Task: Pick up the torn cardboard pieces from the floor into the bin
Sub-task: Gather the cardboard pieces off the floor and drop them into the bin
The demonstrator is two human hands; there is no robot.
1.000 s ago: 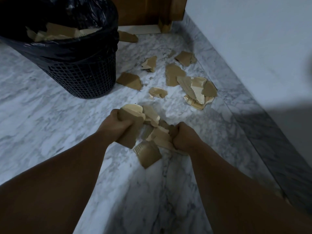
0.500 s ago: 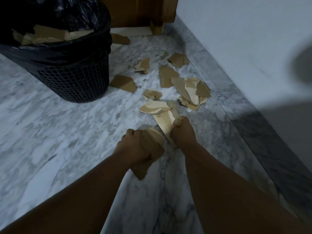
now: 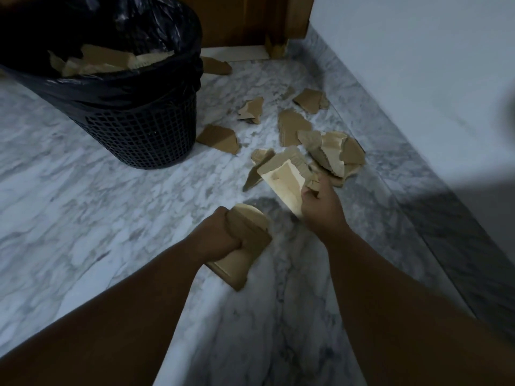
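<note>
1. The left hand (image 3: 223, 235) is clenched around a folded cardboard piece (image 3: 242, 254) above the marble floor (image 3: 83, 207).
2. The right hand (image 3: 320, 207) pinches a pale cardboard slab (image 3: 287, 179), raised and tilted.
3. Loose cardboard pieces (image 3: 295, 126) lie scattered on the floor near the wall (image 3: 418, 65).
4. The black bin (image 3: 145, 129) stands at the far left, holding cardboard scraps (image 3: 106, 61).

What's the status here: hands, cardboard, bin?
Left hand shut on a cardboard wad. Right hand shut on a pale cardboard piece. Loose scraps on floor. Bin part-filled, path clear.
</note>
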